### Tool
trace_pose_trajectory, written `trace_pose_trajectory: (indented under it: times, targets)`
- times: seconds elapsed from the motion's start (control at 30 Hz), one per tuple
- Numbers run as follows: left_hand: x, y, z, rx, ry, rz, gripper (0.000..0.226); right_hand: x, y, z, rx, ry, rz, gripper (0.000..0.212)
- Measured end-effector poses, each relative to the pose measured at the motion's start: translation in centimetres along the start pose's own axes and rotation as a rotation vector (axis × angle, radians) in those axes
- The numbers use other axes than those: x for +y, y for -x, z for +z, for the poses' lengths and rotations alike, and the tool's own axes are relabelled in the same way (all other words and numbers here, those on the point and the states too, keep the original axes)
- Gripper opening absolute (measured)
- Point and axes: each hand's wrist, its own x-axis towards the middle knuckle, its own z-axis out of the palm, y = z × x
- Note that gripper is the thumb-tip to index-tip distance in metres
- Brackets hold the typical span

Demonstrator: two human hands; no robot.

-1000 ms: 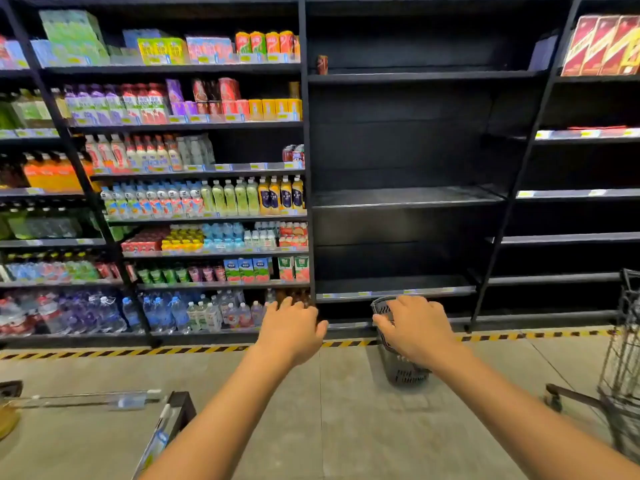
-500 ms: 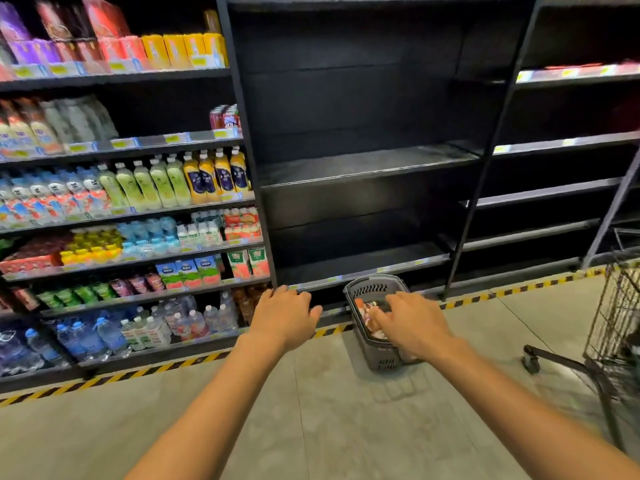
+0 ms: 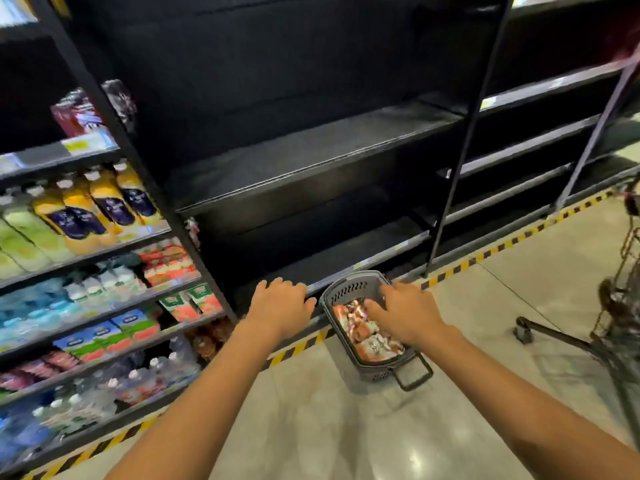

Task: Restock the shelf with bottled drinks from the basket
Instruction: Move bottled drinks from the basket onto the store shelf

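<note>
A grey plastic basket [image 3: 346, 287] stands on the floor in front of the black shelving, filled with several bottled drinks [image 3: 370, 341] with red and white labels. My right hand [image 3: 403, 311] reaches out over the basket, palm down, fingers spread above the bottles and holding nothing. My left hand [image 3: 278, 304] hovers palm down to the left of the basket, fingers relaxed and empty. Behind the basket the bare black shelves [image 3: 311, 157] of the middle bay hold nothing.
The left bay [image 3: 86, 216] is packed with juice bottles, cartons and water bottles. A metal shopping cart [image 3: 620, 306] stands at the right. A yellow-and-black striped line [image 3: 485, 254] marks the floor along the shelf base. More bare shelves [image 3: 540, 147] fill the right bay.
The view has closed in on the basket and tilted down. Both hands have moved forward; the right one now hangs over the bottles in the basket.
</note>
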Motion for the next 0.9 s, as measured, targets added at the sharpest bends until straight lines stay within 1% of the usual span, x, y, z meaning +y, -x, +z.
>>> trace_pose_trajectory:
  times: [0.17, 0.23, 0.3, 0.43, 0.53, 0.63, 0.7, 0.77, 0.9]
  targets:
    - [-0.3, -14.3, 1.6, -0.048, -0.045, 0.209, 0.052, 2.4, -8.5, 2.7, -0.034, -0.048, 0.215, 0.058]
    - [-0.2, -20.7, 2.2, -0.058, -0.069, 0.312, 0.051, 3.4, -12.0, 3.9, -0.032, -0.07, 0.32, 0.058]
    - [0.5, -26.4, 2.7, -0.099, -0.101, 0.417, 0.05, 4.1, -14.7, 4.8, -0.067, -0.108, 0.432, 0.059]
    - [2.9, -33.4, 2.9, -0.197, -0.198, 0.633, 0.044, 4.8, -17.5, 6.9, -0.128, -0.194, 0.644, 0.06]
    - [4.6, -37.0, 3.5, -0.226, -0.232, 0.761, 0.038, 5.5, -18.8, 8.0, -0.133, -0.247, 0.778, 0.061]
    - [6.1, -40.7, 5.6, -0.237, -0.198, 0.797, 0.047, 6.5, -20.1, 9.4, -0.156, -0.313, 0.891, 0.059]
    - [7.4, -42.7, 7.8, -0.284, -0.196, 0.808, 0.047, 7.3, -21.4, 11.3, -0.189, -0.351, 0.955, 0.059]
    - [8.5, -44.3, 10.2, -0.392, -0.179, 0.765, 0.043, 8.0, -22.8, 13.6, -0.229, -0.383, 0.977, 0.059]
    - [10.3, -48.5, 16.4, -0.482, -0.11, 0.756, 0.041, 10.0, -26.4, 19.7, -0.293, -0.453, 0.992, 0.051]
